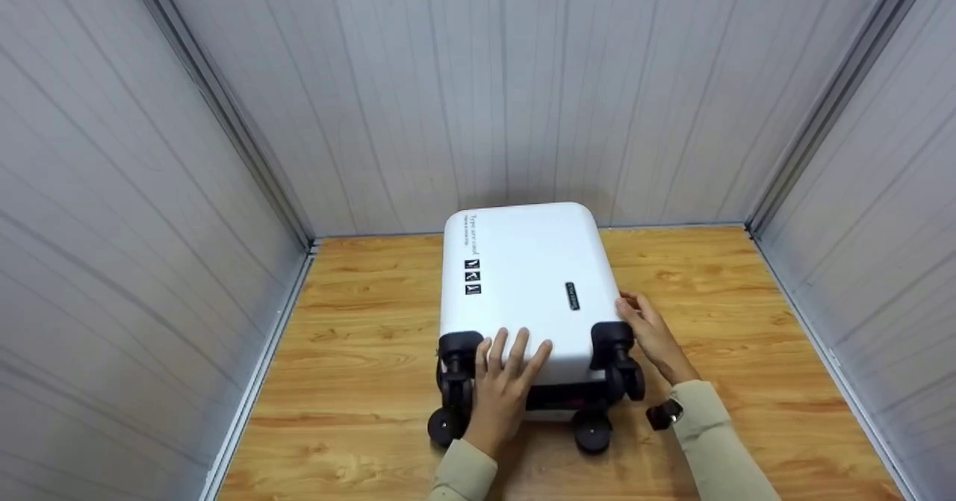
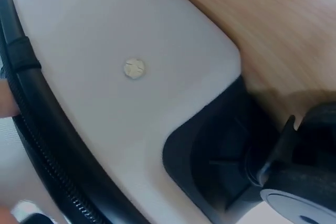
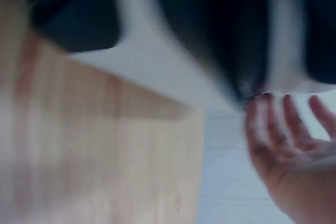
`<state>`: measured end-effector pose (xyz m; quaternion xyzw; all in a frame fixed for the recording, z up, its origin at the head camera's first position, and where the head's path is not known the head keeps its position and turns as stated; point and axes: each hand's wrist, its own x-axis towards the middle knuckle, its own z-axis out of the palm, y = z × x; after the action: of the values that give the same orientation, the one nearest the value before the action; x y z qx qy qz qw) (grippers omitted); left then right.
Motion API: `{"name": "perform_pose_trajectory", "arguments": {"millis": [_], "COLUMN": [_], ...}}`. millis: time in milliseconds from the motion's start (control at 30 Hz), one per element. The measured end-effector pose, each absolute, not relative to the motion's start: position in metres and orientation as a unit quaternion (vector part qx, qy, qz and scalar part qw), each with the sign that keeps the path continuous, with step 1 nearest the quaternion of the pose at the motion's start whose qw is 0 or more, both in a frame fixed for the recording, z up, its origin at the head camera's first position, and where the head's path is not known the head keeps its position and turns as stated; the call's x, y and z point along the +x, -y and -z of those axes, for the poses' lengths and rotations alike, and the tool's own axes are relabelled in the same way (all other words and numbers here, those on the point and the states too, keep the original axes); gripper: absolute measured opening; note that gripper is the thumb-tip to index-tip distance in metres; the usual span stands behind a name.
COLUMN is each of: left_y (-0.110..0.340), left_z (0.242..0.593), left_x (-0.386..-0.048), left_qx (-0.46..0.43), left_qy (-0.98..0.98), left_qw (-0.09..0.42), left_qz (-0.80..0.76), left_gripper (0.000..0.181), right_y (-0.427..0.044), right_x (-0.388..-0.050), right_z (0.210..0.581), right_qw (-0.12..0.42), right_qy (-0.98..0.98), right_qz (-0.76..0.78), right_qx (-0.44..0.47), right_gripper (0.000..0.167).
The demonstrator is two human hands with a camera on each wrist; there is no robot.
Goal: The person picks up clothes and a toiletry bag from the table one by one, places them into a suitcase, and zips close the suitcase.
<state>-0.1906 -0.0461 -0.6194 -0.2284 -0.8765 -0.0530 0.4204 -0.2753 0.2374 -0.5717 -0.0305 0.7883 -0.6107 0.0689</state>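
A white hard-shell suitcase [image 1: 530,262] lies flat on the floor, its wheel end towards me. My left hand [image 1: 502,389] rests with spread fingers on that end, beside the left black wheel mount. In the left wrist view, a fingertip [image 2: 6,100] shows at the edge beside the black zipper [image 2: 52,166]. My right hand [image 1: 657,337] touches the suitcase's right side, just beyond the right wheel mount. The right wrist view is blurred; there the right hand [image 3: 294,156] has its fingers extended, tips against the suitcase's edge near the dark seam.
Black wheels [image 1: 592,431] stick out from the suitcase's near end. Wood-patterned floor [image 1: 358,352] surrounds it. A pale panelled wall [image 1: 508,98] stands close behind, with side walls left and right. A dark wrist device [image 1: 663,414] sits at the right cuff.
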Motion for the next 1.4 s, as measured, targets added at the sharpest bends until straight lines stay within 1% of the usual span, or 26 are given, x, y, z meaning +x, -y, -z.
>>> {"name": "perform_pose_trajectory", "arguments": {"millis": [100, 200, 333, 533, 667, 733, 833, 933, 1000, 1067, 1133, 1167, 1233, 1267, 1333, 1400], "left_y": [0.046, 0.047, 0.047, 0.046, 0.044, 0.044, 0.043, 0.044, 0.048, 0.059, 0.077, 0.088, 0.115, 0.128, 0.152, 0.169], "left_z": [0.618, 0.616, 0.614, 0.609, 0.604, 0.6, 0.588, 0.572, 0.559, 0.547, 0.536, 0.532, 0.528, 0.529, 0.537, 0.552], "left_x": [-0.191, -0.191, -0.189, -0.186, -0.184, -0.182, -0.177, -0.173, -0.172, -0.175, -0.179, -0.182, -0.19, -0.194, -0.201, -0.208], "left_qx": [-0.229, -0.233, -0.23, -0.224, -0.228, -0.227, -0.222, -0.213, -0.198, -0.176, -0.142, -0.123, -0.075, -0.051, -0.012, 0.008], "left_qy": [0.877, 0.876, 0.879, 0.885, 0.885, 0.891, 0.907, 0.917, 0.912, 0.899, 0.885, 0.881, 0.879, 0.881, 0.889, 0.889], "left_qw": [0.418, 0.419, 0.414, 0.402, 0.399, 0.386, 0.348, 0.311, 0.311, 0.328, 0.341, 0.34, 0.311, 0.283, 0.204, 0.122], "left_qz": [0.053, 0.053, 0.052, 0.067, 0.071, 0.068, 0.083, 0.133, 0.178, 0.231, 0.282, 0.306, 0.355, 0.377, 0.409, 0.441], "left_gripper": [0.084, 0.083, 0.085, 0.096, 0.096, 0.095, 0.09, 0.086, 0.076, 0.063, 0.052, 0.046, 0.037, 0.035, 0.033, 0.036], "right_y": [-0.237, -0.237, -0.236, -0.236, -0.236, -0.236, -0.235, -0.233, -0.231, -0.229, -0.228, -0.228, -0.227, -0.227, -0.227, -0.227], "right_x": [-0.276, -0.276, -0.275, -0.273, -0.269, -0.267, -0.265, -0.264, -0.262, -0.261, -0.26, -0.259, -0.258, -0.258, -0.257, -0.256], "right_z": [0.566, 0.564, 0.563, 0.557, 0.556, 0.556, 0.559, 0.562, 0.562, 0.562, 0.561, 0.56, 0.559, 0.559, 0.56, 0.561], "right_qw": [0.109, 0.13, 0.147, 0.173, 0.177, 0.18, 0.179, 0.172, 0.17, 0.172, 0.175, 0.176, 0.178, 0.177, 0.173, 0.168], "right_qy": [-0.798, -0.794, -0.787, -0.792, -0.79, -0.791, -0.79, -0.79, -0.789, -0.79, -0.789, -0.789, -0.789, -0.789, -0.793, -0.793], "right_qz": [0.591, 0.592, 0.598, 0.586, 0.586, 0.584, 0.587, 0.589, 0.59, 0.589, 0.589, 0.589, 0.588, 0.588, 0.584, 0.585], "right_qx": [-0.038, -0.029, -0.013, 0.007, 0.014, 0.013, 0.01, 0.009, 0.009, 0.01, 0.01, 0.011, 0.012, 0.013, 0.014, 0.016], "right_gripper": [0.07, 0.075, 0.079, 0.087, 0.09, 0.09, 0.088, 0.086, 0.087, 0.087, 0.088, 0.088, 0.089, 0.09, 0.095, 0.095]}}
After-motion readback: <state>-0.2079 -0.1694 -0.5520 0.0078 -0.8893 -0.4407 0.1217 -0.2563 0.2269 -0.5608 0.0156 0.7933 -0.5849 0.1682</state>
